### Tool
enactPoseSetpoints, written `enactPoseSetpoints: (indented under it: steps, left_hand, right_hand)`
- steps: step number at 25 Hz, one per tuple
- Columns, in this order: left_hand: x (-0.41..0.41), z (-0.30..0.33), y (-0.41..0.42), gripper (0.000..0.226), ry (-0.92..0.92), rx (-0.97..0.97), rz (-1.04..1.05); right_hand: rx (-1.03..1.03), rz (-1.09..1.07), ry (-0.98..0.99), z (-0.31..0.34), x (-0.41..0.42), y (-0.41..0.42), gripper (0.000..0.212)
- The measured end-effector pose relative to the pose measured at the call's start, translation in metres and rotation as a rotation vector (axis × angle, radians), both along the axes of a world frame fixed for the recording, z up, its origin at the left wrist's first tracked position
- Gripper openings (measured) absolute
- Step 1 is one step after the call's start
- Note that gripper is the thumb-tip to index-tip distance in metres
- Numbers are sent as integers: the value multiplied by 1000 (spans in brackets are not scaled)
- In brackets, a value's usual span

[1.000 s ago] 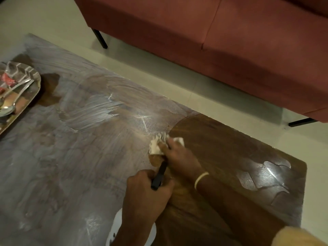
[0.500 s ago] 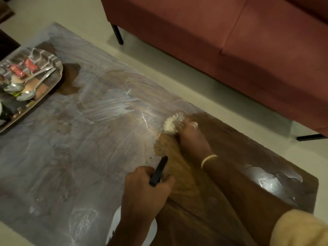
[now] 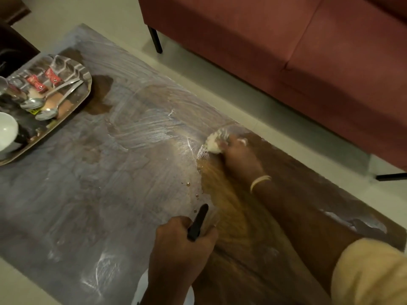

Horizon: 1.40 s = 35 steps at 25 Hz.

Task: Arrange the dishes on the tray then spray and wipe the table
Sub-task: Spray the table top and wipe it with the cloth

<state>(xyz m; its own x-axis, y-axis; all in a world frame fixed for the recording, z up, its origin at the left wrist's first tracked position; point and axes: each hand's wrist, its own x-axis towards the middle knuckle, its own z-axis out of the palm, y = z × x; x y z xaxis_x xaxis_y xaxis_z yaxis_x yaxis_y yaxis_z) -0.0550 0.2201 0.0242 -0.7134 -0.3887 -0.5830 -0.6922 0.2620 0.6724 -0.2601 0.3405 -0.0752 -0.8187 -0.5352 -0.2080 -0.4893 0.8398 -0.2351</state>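
My right hand (image 3: 239, 154) is stretched out over the counter (image 3: 92, 194), its grip closed around a crumpled white cloth (image 3: 214, 143) that it presses flat against the wood near the far edge. The cloth sits right at the border between the hazy, grey-streaked film on the left part of the counter and the darker, bare brown wood on the right. A pale bangle (image 3: 259, 181) circles that wrist, and a yellow sleeve (image 3: 370, 271) shows at the lower right.

My left hand (image 3: 182, 245) is nearer to me, its grip wrapped around a spray bottle (image 3: 197, 223); I see the black nozzle poking up between the fingers and a bit of the white body below the wrist. A few small droplets lie on the counter just beyond the nozzle.

The tray (image 3: 81, 100) rests on the counter at the far left, well apart from both hands. On it I see two spoons (image 3: 55, 100), red sachets (image 3: 41, 82), a white cup (image 3: 7, 130) and something shiny at the left edge that I cannot make out. A dark unwiped patch lies just beside the tray's right rim. Beyond the counter stands a red sofa (image 3: 286, 51) on black legs
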Motion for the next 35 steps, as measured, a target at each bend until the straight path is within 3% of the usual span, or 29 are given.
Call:
enactPoseSetpoints:
  steps: [2, 4, 6, 9, 11, 13, 16, 19, 21, 24, 26, 28, 31, 33, 35]
  left_hand:
    - [5, 0, -6, 43, -16, -19, 14]
    - [9, 2, -16, 45, -24, -32, 33]
    - [10, 3, -22, 49, -12, -28, 34]
    - [10, 2, -25, 42, 104, -38, 25]
    - [10, 2, -26, 36, 128, -21, 12]
    - [12, -2, -28, 36, 128, -2, -8]
    - [23, -4, -35, 43, 86, -2, -56]
    - [39, -6, -42, 50, -7, -61, -8]
    - [47, -7, -44, 51, -46, -107, 31]
    - [56, -5, -46, 45, -110, -79, 55]
    - [63, -8, -51, 39, -77, -14, 39]
    - [71, -10, -58, 35, -52, 4, -16]
    - [82, -11, -67, 32, -86, 11, -31]
    - [87, -7, -70, 32, -138, -30, 59]
    - [90, -3, -72, 34, -200, -74, 193]
  right_hand:
    - [5, -382, 69, -8, -34, 30, 41]
    - [42, -557, 124, -9, -14, 50, 44]
    - [39, -503, 91, -1, 44, 43, 51]
    - [-46, -92, -72, 8, 118, 2, 57]
    - [-73, 147, -21, -2, 96, -24, 58]
    - [-59, 61, 79, -10, 40, -36, 52]
    - [20, -319, 86, -16, -21, -12, 46]
    - [30, -427, 95, -6, 30, 6, 48]
    - [-22, -395, -35, 6, 109, -4, 54]
    - [-52, 27, -339, 13, 198, -42, 57]
    - [-74, 181, -260, 2, 182, -59, 56]
    - [-75, 48, -99, -11, 130, -59, 52]
    - [9, -325, -7, -8, 81, -18, 47]
    - [26, -415, 16, 3, 110, 1, 49]
    - [-24, -364, -108, 9, 172, -4, 56]
